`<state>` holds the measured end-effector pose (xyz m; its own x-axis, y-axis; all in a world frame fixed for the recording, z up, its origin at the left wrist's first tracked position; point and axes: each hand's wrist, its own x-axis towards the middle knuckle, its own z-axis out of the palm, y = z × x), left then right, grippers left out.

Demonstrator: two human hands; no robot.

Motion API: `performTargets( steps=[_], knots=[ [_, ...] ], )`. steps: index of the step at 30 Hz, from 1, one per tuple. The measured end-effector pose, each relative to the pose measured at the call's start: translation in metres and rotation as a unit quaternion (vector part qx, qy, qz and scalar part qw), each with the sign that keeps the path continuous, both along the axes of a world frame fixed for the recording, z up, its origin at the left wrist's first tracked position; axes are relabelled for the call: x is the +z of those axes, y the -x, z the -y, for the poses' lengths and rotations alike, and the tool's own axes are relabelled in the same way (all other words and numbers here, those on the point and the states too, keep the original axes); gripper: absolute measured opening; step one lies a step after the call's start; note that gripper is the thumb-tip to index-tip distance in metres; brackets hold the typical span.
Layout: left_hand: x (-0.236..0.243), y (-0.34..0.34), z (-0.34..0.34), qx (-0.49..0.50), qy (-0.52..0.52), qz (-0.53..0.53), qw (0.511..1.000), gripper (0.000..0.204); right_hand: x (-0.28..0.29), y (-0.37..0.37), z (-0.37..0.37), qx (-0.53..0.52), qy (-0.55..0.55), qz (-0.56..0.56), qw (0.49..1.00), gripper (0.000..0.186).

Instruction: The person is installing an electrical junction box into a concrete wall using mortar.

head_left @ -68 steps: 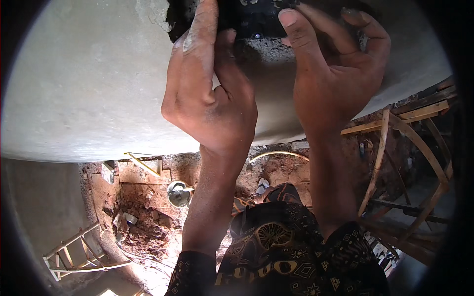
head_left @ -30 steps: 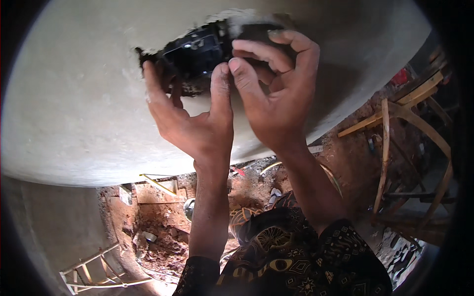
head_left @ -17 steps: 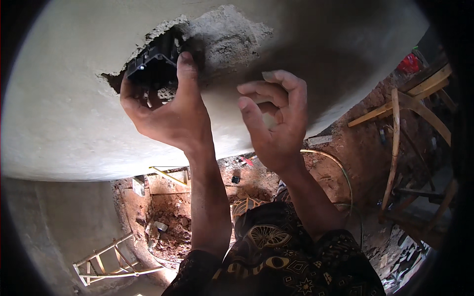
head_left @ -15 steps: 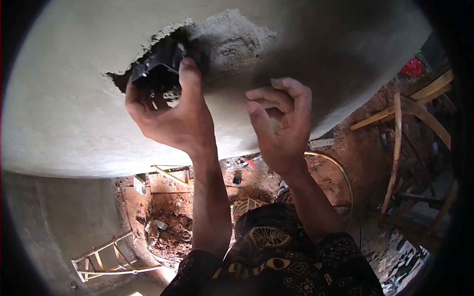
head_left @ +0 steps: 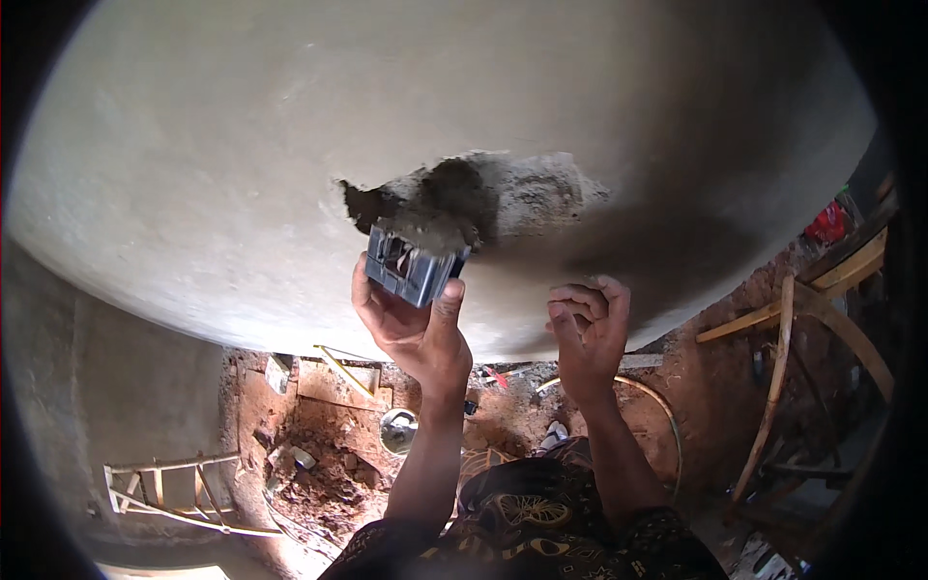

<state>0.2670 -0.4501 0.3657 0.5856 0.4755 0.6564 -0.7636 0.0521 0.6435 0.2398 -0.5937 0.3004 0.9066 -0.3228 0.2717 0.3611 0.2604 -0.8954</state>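
A black plastic electrical wall box is in my left hand, gripped between the thumb on its right and the fingers on its left. Its hollow face points toward me. The box is just below a ragged hole broken into the plastered wall; its far side, against the hole's lower edge, is hard to make out. Wet-looking mortar shows inside the hole, and a rough cement patch adjoins it on the right. My right hand hovers to the right, fingers loosely curled, with nothing visible in it.
Below the wall lies reddish dirt ground with rubble. A bucket stands beside my left forearm. A yellow hose curves at the right, near wooden poles. A wooden ladder-like frame lies lower left.
The electrical box has come out of the hole and down in my left hand, its hollow face now toward me. My view has shifted; my right hand stays off to the right, curled.
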Motion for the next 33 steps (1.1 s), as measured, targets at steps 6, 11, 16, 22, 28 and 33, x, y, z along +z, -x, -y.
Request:
performTargets(
  steps=[6, 11, 16, 22, 28, 33],
  knots=[
    [-0.008, 0.019, -0.021, -0.129, 0.089, -0.005, 0.988, 0.089, -0.011, 0.004, 0.002, 0.088, -0.021, -0.027, 0.996, 0.044],
    [-0.029, 0.049, -0.046, -0.211, 0.202, -0.053, 0.955, 0.092, -0.018, 0.009, -0.004, 0.186, -0.001, -0.089, 0.979, 0.041],
    [-0.056, 0.070, -0.068, -0.229, 0.298, -0.049, 0.925, 0.078, 0.009, 0.025, -0.037, 0.235, 0.083, -0.096, 0.964, 0.045],
    [-0.070, 0.092, -0.086, -0.188, 0.281, -0.079, 0.938, 0.074, 0.061, 0.042, -0.083, 0.399, -0.057, -0.124, 0.907, 0.075],
    [-0.078, 0.121, -0.121, -0.145, 0.292, -0.095, 0.940, 0.076, 0.056, 0.046, -0.115, 0.423, 0.000, -0.177, 0.889, 0.069],
    [-0.106, 0.153, -0.159, -0.080, 0.398, -0.046, 0.913, 0.083, -0.003, 0.029, -0.129, 0.470, 0.064, -0.247, 0.845, 0.057]
  ],
)
